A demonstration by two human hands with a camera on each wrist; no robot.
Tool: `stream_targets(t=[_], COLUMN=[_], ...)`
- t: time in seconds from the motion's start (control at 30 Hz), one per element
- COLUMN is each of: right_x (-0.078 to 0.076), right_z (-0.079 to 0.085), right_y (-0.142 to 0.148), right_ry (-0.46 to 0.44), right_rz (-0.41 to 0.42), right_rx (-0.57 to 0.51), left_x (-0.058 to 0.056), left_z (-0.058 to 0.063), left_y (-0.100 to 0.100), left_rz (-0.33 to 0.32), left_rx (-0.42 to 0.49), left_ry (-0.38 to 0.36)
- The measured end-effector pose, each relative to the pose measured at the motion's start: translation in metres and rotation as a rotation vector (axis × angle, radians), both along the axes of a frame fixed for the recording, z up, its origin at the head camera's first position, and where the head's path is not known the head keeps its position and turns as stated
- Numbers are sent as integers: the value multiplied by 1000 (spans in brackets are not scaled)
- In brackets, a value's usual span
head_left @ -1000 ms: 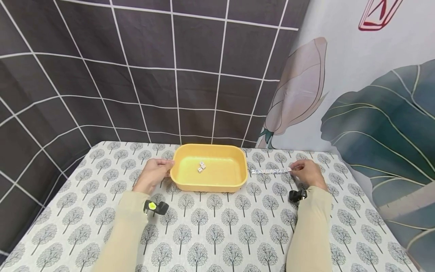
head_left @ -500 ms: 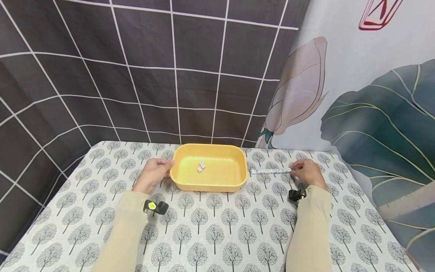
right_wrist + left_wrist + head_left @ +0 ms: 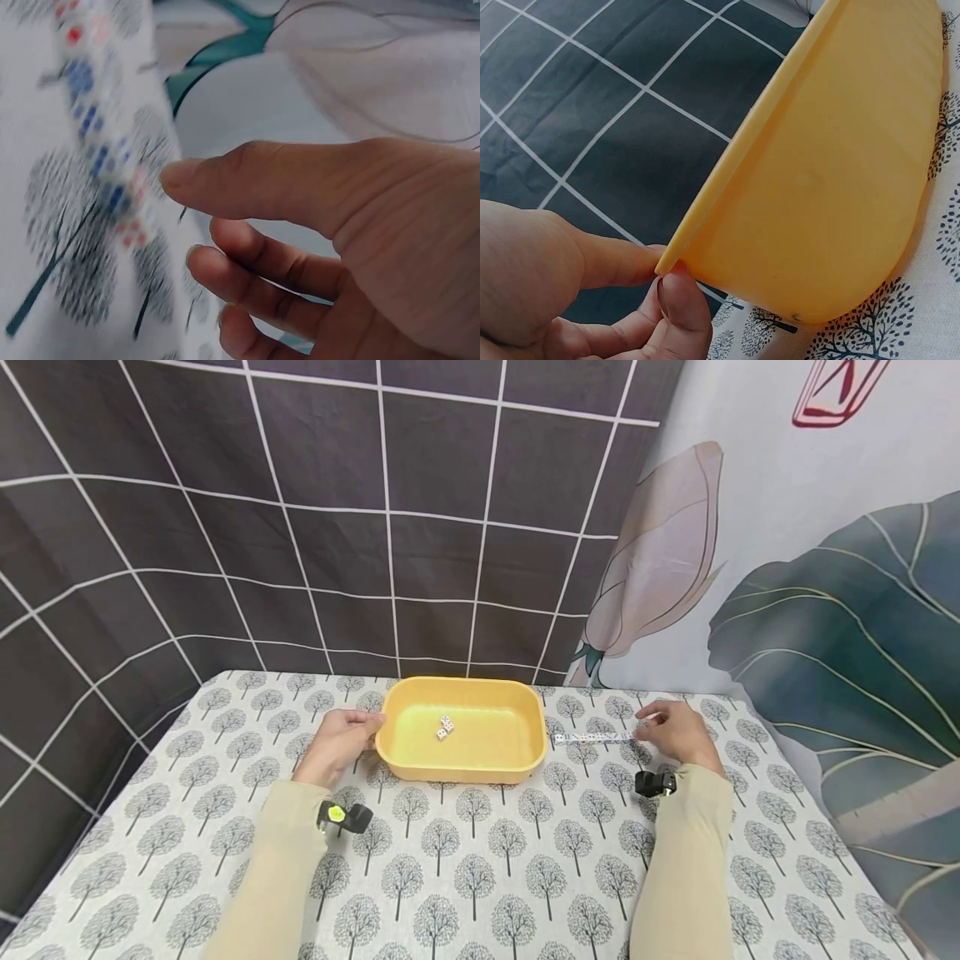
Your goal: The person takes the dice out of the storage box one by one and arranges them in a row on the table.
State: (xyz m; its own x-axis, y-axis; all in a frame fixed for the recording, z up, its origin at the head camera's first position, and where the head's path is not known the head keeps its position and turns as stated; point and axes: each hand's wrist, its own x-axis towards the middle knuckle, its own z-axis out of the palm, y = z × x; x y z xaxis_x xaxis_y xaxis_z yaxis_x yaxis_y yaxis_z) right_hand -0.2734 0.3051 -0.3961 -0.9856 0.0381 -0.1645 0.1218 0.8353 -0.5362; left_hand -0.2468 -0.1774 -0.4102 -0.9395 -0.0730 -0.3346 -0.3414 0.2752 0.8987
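1. Left hand [image 3: 341, 743]: thumb and finger pinch the rim at the left end of the yellow basin [image 3: 450, 774].
2. Basin: upright on the tree-print tablecloth [image 3: 472, 860]; a small cluster of white dice [image 3: 447, 725] lies on its floor, left of centre.
3. Right hand [image 3: 678, 731]: thumb and fingers spread apart, the fingers loosely bent; thumb tip near the right end of a dice row [image 3: 592, 737], with a gap visible from the right wrist.
4. Dice row: straight, on the cloth, between basin and right hand.
5. Both forearms: extended forward, well apart.
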Motion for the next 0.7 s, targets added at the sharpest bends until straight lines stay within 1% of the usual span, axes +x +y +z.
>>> stream_targets(t=[0.17,0.3,0.47,0.6,0.7], right_x=[-2,-3,-7,-9,-12], right_z=[9,13,19,23,24], right_y=[-12,-24,-46,-65,-78], right_ry=[69,104,165,183,196], right_rz=[39,57,80,92,110], right_rx=[-39,-72,-64,-68,-92], left_x=[0,0,0,0,0], left_z=[-1,-1,-1,0,0], left_y=[0,0,0,0,0], left_rz=[3,1,5,3,4], left_rx=[1,2,3,4,2], left_ry=[0,3,2,-1,-3])
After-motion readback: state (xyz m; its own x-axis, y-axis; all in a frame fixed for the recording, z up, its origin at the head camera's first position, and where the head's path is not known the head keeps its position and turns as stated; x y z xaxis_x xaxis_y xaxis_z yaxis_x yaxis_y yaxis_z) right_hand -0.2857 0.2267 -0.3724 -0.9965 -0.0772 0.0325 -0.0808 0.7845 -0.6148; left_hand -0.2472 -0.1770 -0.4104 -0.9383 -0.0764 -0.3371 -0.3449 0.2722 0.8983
